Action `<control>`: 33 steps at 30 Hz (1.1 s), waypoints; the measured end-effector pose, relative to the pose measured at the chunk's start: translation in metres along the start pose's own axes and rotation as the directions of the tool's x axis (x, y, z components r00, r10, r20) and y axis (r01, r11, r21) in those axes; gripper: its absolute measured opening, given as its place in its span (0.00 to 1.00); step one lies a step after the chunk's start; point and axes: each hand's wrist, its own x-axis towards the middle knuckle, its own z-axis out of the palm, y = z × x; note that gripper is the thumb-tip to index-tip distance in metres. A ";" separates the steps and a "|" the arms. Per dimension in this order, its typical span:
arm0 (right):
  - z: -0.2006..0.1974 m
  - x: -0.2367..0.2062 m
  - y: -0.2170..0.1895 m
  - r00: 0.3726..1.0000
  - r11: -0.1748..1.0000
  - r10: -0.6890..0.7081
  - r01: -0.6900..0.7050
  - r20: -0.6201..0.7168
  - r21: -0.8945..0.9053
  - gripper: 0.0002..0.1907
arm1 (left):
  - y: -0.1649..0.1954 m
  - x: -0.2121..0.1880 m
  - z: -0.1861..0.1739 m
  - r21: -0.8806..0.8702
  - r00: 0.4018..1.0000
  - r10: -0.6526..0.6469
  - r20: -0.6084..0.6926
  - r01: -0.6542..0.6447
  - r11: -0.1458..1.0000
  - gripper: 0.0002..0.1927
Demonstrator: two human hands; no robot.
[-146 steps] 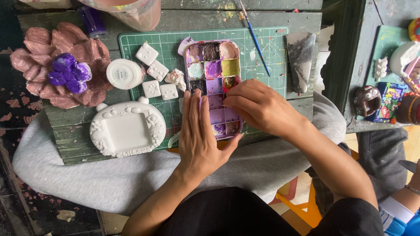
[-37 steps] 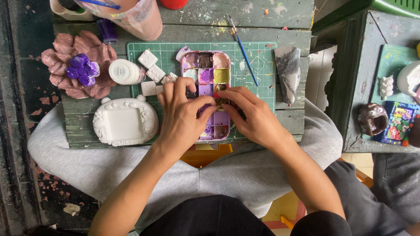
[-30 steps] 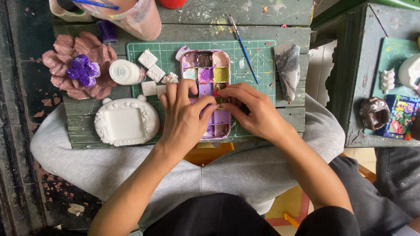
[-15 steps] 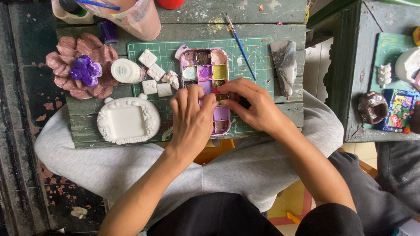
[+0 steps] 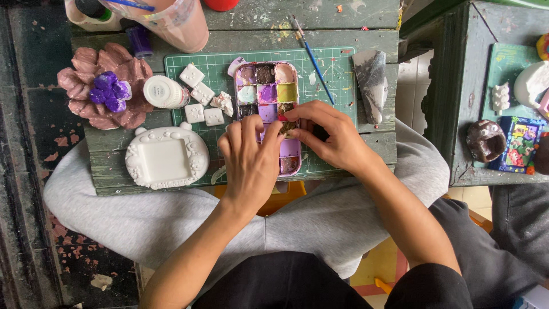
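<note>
A paint palette (image 5: pixel 266 91) with purple, yellow and brown wells lies on a green cutting mat (image 5: pixel 337 74). My left hand (image 5: pixel 251 166) rests over the palette's lower half, fingers together, thumb pressed to a small dark object (image 5: pixel 286 121). My right hand (image 5: pixel 334 137) comes in from the right and pinches the same object between thumb and fingertips. What the object is cannot be made out. A blue-handled brush (image 5: pixel 311 57) lies on the mat just above my right hand.
Left of the palette are small white plaster squares (image 5: pixel 191 74), a white jar (image 5: pixel 163 91), a white plaster frame (image 5: pixel 166 157) and a pink flower with a purple centre (image 5: pixel 106 86). A plastic cup (image 5: pixel 171 20) stands behind. A grey paper cone (image 5: pixel 372 74) lies right; painted figures (image 5: pixel 486 140) sit on another table.
My left hand has slid up from the palette's lower edge onto it. My right hand has moved up to the palette's middle, and both now pinch the small object.
</note>
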 end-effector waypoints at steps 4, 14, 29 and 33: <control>0.000 0.001 0.000 1.000 0.999 0.029 -0.029 0.008 0.017 0.16 | 0.000 0.000 0.001 -0.022 1.000 -0.002 0.000 0.002 1.000 0.07; 0.001 0.000 0.002 1.000 1.000 0.019 -0.019 -0.004 0.000 0.16 | -0.003 0.000 -0.003 -0.087 0.998 -0.030 -0.055 0.025 0.996 0.08; 0.002 -0.001 0.003 1.000 1.000 0.008 -0.008 -0.001 -0.025 0.17 | -0.001 0.003 -0.001 -0.064 0.999 -0.014 -0.030 0.012 0.998 0.06; 0.002 0.000 0.002 1.000 1.000 -0.009 0.009 -0.008 -0.025 0.17 | 0.003 0.005 0.003 -0.035 1.000 -0.004 -0.016 0.004 0.999 0.07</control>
